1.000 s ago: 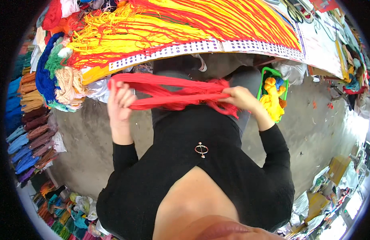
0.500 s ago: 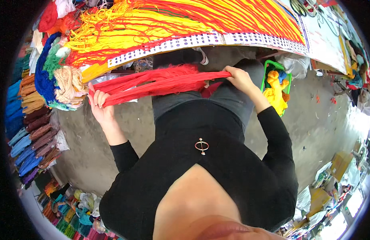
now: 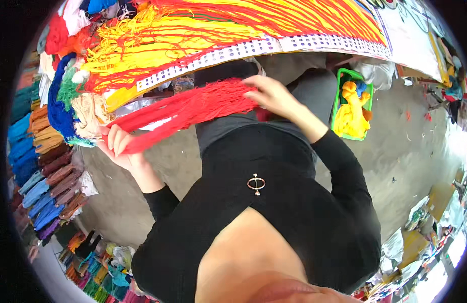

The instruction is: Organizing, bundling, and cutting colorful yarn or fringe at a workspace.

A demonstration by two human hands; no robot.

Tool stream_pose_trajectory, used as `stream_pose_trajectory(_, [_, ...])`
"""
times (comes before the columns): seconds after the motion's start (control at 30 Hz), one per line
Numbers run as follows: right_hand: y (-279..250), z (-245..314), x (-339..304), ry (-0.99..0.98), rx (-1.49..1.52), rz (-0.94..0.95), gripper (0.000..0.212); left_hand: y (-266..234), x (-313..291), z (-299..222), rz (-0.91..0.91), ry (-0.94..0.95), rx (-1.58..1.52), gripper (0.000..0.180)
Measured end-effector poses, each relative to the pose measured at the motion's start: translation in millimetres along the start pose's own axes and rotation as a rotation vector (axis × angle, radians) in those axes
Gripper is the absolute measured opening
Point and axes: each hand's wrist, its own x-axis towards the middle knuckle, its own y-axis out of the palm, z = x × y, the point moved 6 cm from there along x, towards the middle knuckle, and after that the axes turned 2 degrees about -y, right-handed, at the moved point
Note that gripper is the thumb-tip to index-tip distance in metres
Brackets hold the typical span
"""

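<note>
Gripping one end of a red yarn skein (image 3: 195,108) in the curled fingers of the left hand (image 3: 121,145). Extending the right hand (image 3: 275,97) to the opposite end, fingers parted and loosely stretched; unable to confirm contact with the strands. Holding the skein aslant before the lap (image 3: 228,134), just off the near edge of the counter (image 3: 411,43), split into two lengths beside the left hand, with fine loose loops toward the right. Noted on the counter: long yellow and red strands (image 3: 243,20), bordered by a white strip (image 3: 213,53) with dark dots. Found at the counter's left end: a hanging dark-blue yarn bundle (image 3: 57,98). Seen beside the right leg: a green basket (image 3: 336,108) containing yellow yarn (image 3: 352,115). Recorded farther left: stacked yarn bundles (image 3: 44,194), chiefly blue and brown.
</note>
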Motion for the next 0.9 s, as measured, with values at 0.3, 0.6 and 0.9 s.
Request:
stream_pose_trajectory(0.3, [99.5,154.4,3.4,-0.247,0.526,0.611,0.045,67.1,-1.0,61.5,0.327,0.092,1.198,0.053])
stream_pose_trajectory(0.6, [89.1,111.8,-40.1,-0.161,0.204,0.544,0.02,-31.0,-23.4,-195.1,-0.372,0.23,0.526,0.034])
stream_pose_trajectory(0.9, [72.5,112.4,-43.3,-0.072,0.089,0.589,0.025,-210.7,-97.3,-130.8,-1.36,-0.852,1.642,0.063])
